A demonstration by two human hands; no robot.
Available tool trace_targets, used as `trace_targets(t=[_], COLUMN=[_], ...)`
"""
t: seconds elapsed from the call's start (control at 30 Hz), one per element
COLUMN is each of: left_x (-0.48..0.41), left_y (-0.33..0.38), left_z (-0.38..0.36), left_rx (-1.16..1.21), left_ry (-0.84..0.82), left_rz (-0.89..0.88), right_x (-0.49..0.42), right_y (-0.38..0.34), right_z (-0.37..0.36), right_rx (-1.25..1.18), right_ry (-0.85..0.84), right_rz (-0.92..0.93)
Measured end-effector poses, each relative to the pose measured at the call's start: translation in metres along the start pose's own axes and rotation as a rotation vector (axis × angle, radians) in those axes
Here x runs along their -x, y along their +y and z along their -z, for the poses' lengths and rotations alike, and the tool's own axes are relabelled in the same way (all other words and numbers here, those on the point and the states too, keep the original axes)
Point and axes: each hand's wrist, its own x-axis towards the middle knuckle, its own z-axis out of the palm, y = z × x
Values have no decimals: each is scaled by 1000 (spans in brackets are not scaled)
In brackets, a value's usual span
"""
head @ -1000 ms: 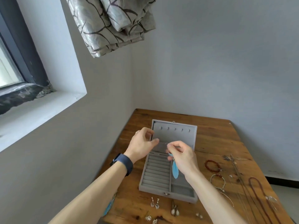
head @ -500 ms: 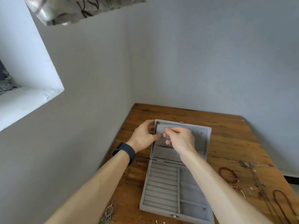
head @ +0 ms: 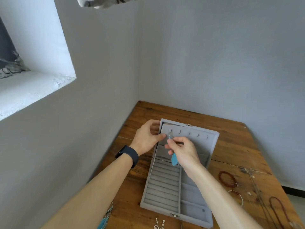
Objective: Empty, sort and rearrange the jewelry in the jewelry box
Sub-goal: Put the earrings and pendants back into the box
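The jewelry box [head: 177,184] lies open on the wooden table [head: 231,146], near the corner of the walls, its lid [head: 198,138] raised with a row of hooks inside. At the far left, a second blue earring [head: 103,223] is seen at the table's edge. The lid's left edge is gripped by the left hand [head: 146,138], thumb in front and fingers curled behind; a dark band [head: 127,155] is worn on that wrist. A blue feather earring [head: 173,160] is pinched at its top by the right hand [head: 181,151], close to the leftmost hook, the feather hanging below. To the right, a red bracelet [head: 227,179] and necklaces [head: 279,210] are laid on the table.
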Motion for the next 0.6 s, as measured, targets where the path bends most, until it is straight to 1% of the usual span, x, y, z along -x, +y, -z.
trace_targets(t=[0.03, 0.1, 0.2, 0.33, 0.43, 0.5, 0.6], left_x=[1, 2, 4, 9, 12, 12, 12], left_y=[0, 0, -1, -4, -5, -5, -3], left_z=[-1, -2, -8, -19, -26, -28, -28], left_rx=[13, 38, 36, -50, 11, 33, 73], left_ry=[-1, -4, -8, -48, -49, -61, -70], left_rz=[6, 16, 30, 59, 114, 142, 164], right_x=[2, 5, 7, 7, 8, 7, 2], right_y=[3, 11, 19, 20, 17, 18, 21], right_z=[3, 9, 18, 33, 41, 45, 49], right_rx=[-15, 33, 159, 372, 526, 644, 797], right_ry=[-29, -39, -18, 21, 61, 109, 116], right_rz=[-10, 23, 115, 253, 382, 516, 679])
